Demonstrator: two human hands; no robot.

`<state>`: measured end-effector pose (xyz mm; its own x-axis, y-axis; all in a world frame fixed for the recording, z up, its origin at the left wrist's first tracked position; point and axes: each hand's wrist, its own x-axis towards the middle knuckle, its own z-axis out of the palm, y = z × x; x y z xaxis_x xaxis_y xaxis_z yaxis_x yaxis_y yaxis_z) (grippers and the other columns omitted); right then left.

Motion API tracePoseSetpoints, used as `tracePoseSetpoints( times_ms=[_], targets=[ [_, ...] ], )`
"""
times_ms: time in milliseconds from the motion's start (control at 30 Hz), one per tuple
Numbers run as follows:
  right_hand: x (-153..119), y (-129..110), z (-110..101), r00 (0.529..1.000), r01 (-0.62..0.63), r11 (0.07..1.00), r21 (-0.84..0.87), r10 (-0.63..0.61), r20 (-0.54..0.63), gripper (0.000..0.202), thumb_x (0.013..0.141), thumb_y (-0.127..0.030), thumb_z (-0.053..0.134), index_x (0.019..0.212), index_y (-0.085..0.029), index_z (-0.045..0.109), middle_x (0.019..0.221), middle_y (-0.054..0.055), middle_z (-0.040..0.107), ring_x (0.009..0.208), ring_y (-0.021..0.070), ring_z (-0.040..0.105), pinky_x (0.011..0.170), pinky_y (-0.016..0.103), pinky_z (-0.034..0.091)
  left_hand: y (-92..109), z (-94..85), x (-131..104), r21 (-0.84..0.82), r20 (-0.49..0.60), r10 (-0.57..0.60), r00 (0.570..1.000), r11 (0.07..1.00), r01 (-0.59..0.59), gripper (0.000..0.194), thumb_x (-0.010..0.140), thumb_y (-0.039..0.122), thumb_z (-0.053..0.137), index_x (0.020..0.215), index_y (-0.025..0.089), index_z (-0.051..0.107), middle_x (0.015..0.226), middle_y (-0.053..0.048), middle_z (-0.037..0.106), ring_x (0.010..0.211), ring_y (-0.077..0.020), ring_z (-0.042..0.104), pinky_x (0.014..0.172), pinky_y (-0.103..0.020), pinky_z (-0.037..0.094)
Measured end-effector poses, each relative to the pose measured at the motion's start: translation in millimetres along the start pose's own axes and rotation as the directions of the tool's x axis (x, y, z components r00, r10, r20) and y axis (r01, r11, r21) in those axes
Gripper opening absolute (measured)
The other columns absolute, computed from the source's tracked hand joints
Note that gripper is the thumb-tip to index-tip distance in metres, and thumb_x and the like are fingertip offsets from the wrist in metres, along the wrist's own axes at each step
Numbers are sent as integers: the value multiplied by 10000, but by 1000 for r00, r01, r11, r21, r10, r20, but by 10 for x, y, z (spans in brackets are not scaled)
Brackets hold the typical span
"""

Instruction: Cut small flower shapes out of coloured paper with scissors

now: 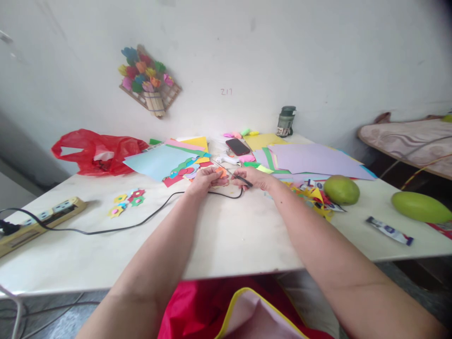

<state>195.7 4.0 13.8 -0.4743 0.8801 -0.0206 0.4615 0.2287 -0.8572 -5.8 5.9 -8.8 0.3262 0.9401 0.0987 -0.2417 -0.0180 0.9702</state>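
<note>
Near the middle of the white table (229, 230), my left hand (205, 181) pinches a small orange paper piece (221, 172) between its fingers. Close on its right, my right hand (256, 179) is closed around dark-handled scissors (243, 180), whose blades point up and left toward the orange piece. Whether the blades touch the paper is too small to tell. Cut colored paper pieces (181, 170) lie just behind my left hand. A white glue gun (227, 159) rests behind the hands, and its black cord (155, 213) crosses the table to the left.
A power strip (42, 221) and small paper flowers (132, 200) are on the left, with a red plastic bag (102, 153) behind. Paper sheets (310, 157), a phone (238, 147) and a bottle (286, 121) stand farther back. Green fruit (341, 189) and a tube (389, 230) lie right.
</note>
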Motion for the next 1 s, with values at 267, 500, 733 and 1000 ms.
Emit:
tracePoseSetpoints(
  times_ms=[267, 500, 733, 1000],
  targets=[
    [-18, -27, 10, 1000, 3, 1000, 20, -3, 0, 315, 687, -354, 731, 872, -141, 592, 580, -30, 587, 405, 35, 455, 424, 166, 410, 22, 29, -11, -4, -25, 1, 1000, 1000, -1, 261, 638, 267, 769, 758, 98, 609, 719, -81, 696, 635, -191, 691, 656, -281, 560],
    [18, -17, 47, 999, 22, 1000, -11, -22, -25, 311, 657, -364, 739, 819, -146, 589, 550, -44, 542, 403, 39, 425, 400, 174, 365, 22, 38, -13, -1, -43, 0, 999, 1000, 0, 248, 647, 258, 758, 766, 102, 606, 733, -84, 700, 667, -202, 695, 671, -296, 563],
    [39, 13, 53, 999, 40, 999, -4, -40, -33, 336, 631, -381, 753, 801, -151, 574, 526, -56, 520, 409, 48, 434, 405, 180, 368, 21, 33, -16, -19, -31, 1, 1000, 1000, -1, 251, 647, 250, 755, 762, 103, 587, 712, -80, 699, 641, -190, 692, 647, -277, 561],
    [-36, -94, 46, 1000, 12, 1000, -2, -12, -11, 272, 672, -337, 735, 792, -139, 592, 528, -36, 538, 400, 43, 441, 391, 167, 349, 21, 37, -21, -28, -10, -11, 1000, 1000, 11, 251, 654, 264, 750, 767, 111, 586, 714, -83, 701, 645, -195, 694, 648, -283, 562]
  ],
)
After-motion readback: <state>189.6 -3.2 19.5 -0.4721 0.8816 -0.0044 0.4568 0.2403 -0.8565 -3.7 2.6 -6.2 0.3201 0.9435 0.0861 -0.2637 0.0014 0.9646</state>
